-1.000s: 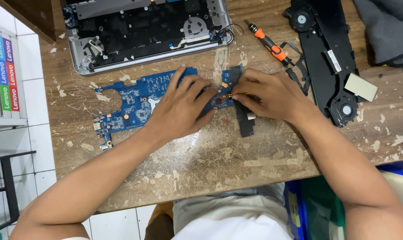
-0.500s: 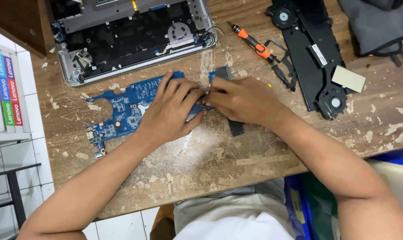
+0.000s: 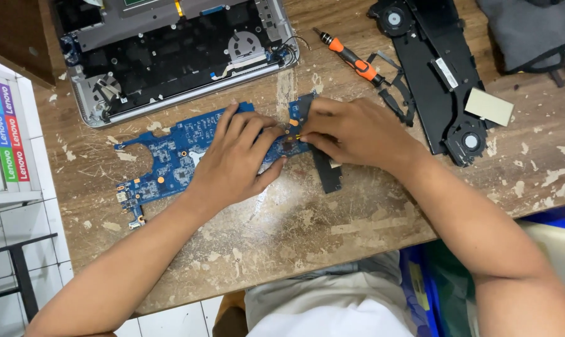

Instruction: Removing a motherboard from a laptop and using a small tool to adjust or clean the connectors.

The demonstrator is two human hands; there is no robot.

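Observation:
A blue laptop circuit board [image 3: 170, 159] lies flat on a worn wooden table [image 3: 307, 237]. My left hand [image 3: 236, 159] rests palm down on the board's right half, fingers spread. My right hand [image 3: 351, 131] is at the board's right end, its fingertips pinched on a small yellow-tipped part; what the part is cannot be made out. A narrow black strip [image 3: 327, 171] lies under and just below my right hand.
An opened silver laptop base [image 3: 170, 56] sits at the back left. An orange-handled screwdriver [image 3: 351, 57] lies behind my right hand. A black fan and heat-pipe assembly [image 3: 441, 75] lies at the right, a grey cloth bag [image 3: 532, 31] at the far right corner.
The view has shifted slightly, so everything sits a little further left. Both hands stay on the board's right end, with only small finger movement.

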